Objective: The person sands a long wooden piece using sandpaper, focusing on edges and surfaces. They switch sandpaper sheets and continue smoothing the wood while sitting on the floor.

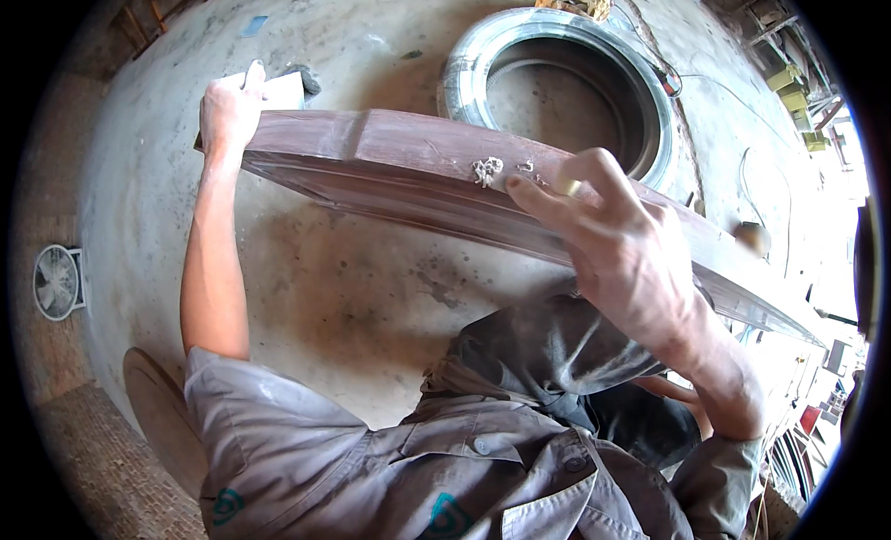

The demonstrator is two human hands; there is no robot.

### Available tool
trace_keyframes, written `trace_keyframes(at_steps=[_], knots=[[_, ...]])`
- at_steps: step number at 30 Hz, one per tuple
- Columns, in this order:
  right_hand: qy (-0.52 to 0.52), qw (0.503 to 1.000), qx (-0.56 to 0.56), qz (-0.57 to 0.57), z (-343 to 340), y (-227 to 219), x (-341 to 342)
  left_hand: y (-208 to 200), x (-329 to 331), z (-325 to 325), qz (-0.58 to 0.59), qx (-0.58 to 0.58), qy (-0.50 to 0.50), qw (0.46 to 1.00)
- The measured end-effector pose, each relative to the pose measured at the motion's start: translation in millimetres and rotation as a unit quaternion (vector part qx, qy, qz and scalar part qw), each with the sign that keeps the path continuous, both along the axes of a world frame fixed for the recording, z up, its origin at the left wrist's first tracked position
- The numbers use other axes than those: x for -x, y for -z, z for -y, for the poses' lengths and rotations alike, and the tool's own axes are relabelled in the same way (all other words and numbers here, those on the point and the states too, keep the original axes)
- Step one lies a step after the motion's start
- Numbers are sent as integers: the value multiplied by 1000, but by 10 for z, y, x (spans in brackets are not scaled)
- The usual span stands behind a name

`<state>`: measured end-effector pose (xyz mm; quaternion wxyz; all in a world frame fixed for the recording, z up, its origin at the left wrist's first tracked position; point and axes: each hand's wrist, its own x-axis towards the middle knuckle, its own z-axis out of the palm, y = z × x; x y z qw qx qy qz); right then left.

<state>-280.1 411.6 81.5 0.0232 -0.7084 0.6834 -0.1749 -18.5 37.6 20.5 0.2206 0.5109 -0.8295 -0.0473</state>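
Wooden panel point(418, 143): in the head view, it stood out before me above the floor point(362, 280), crossing over my dark trousers point(548, 345); what bore its weight I couldn't tell.
Panel's handling: I judged it stiff and rather heavy, likely hard to dent but easy to scuff, its dusty brown surface perhaps a little slippery; the outer frame near both ends looked the best place to take hold.
Left hand point(230, 113): closed round the panel's left end, thumb raised; a white piece point(286, 90) showed just beside it, and whether I held that too I couldn't tell.
Right hand point(636, 247): half curled over the panel's upper edge, right of its middle, thumb stretched toward the pale crumbs point(486, 170); a pale yellow bit point(569, 186) showed by my bent finger, though blur hid whether I pinched it.
Count: one panel, two main clusters of crumbs on its upper edge, one white piece, one wrapped tyre point(464, 71) beyond the panel's far side, one fan point(58, 282) by the floor's left edge.
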Motion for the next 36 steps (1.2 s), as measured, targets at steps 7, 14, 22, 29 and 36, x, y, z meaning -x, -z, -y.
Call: trace_keyframes(at_steps=[7,14,22,29,36], knots=[[-14,1000,14,-23,-60,25,79,16,1,3,-5,6,-3,1000],[-8,1000,9,-3,40,-1,-18,14,-23,12,7,7,5,1000],[-23,999,26,8,116,22,-64,9,8,-14,4,-4,-7,1000],[-7,1000,20,5,73,73,-52,-13,45,-50,-12,3,-17,1000],[3,1000,-16,15,33,-38,-65,-22,29,-69,-22,-15,-4,1000]])
